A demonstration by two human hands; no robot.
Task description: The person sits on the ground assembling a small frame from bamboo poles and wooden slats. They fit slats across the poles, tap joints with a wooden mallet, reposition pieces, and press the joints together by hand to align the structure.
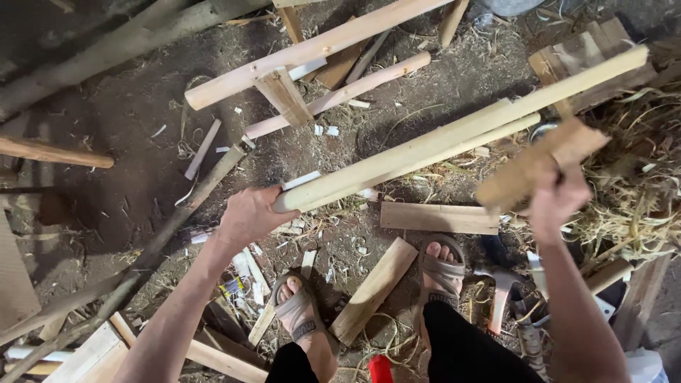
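Wood scraps crowd the dirt floor around a long peeled pole [454, 135]. The left hand [248, 216] grips its near end; the right hand [557, 198], beside its middle, clutches a wooden block [539, 164].

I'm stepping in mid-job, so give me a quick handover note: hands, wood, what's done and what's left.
Left hand: closed on the near end of the peeled pole, which slants up to the right.
Right hand: closed on a flat wooden block, raised beside the pole's far half.
Around: sandalled feet on dirt; plank between them, board beyond, hammer by the right foot, a pole frame further off.
Done: pole stripped pale, shavings about.
Left: cannot tell from this view.
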